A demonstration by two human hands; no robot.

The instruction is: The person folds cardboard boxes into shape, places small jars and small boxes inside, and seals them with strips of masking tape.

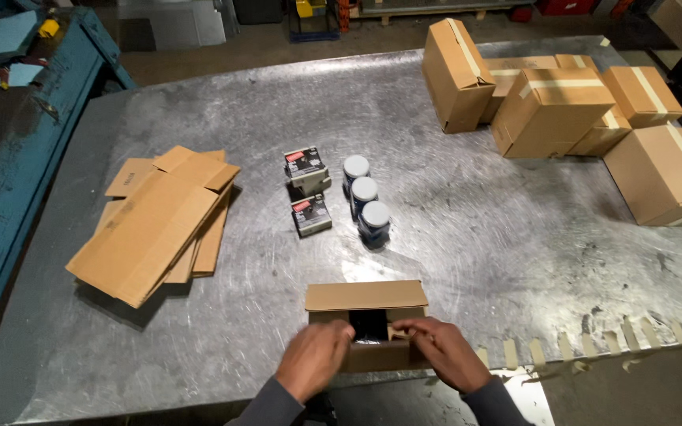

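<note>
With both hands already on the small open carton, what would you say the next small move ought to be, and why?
Probably fold the far flap down. Both hands, left hand and right hand, press the side flaps inward over the small carton, something dark shows inside, and that far flap stands open.

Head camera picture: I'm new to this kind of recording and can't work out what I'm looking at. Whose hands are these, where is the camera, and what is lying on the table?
The camera sits on a person's head and looks down, so the two bare hands at the bottom are that person's own. The left hand and right hand both rest on the flaps of a small open cardboard box at the near edge of a metal table; something dark shows inside it. Beyond the box stand three white-lidded jars in a row, beside small dark packets. To the left lies a stack of flattened cardboard. At the far right are taped, closed boxes. Strips of tape hang along the near right edge.
</note>
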